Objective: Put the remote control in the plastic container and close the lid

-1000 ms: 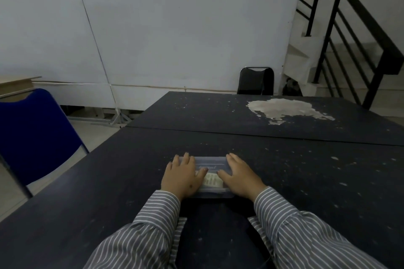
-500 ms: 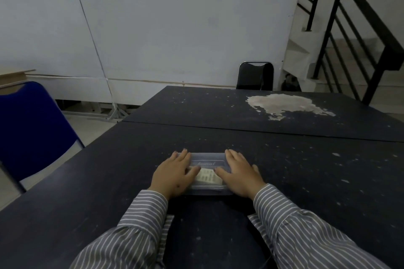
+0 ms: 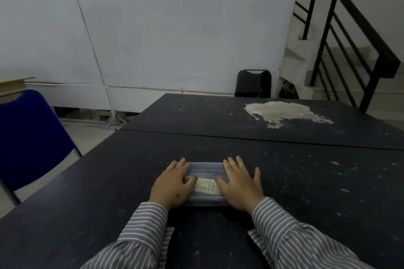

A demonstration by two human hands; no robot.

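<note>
A clear plastic container (image 3: 206,172) lies on the dark table (image 3: 310,183) right in front of me, with its lid on top. Through the lid I see the pale remote control (image 3: 207,186) with rows of buttons. My left hand (image 3: 172,185) lies flat over the container's left end, thumb on the lid. My right hand (image 3: 240,183) lies flat over the right end, fingers spread, the little finger reaching onto the table. Neither hand curls around anything.
A second dark table with a large pale worn patch (image 3: 282,111) adjoins at the far side. A blue chair (image 3: 30,137) stands at the left, a black chair (image 3: 253,83) at the far end, and a staircase with a black railing (image 3: 360,50) at the right.
Both hands have stayed flat on the lid; the left hand has shifted slightly left, showing more of the remote. The view has tilted a little.
</note>
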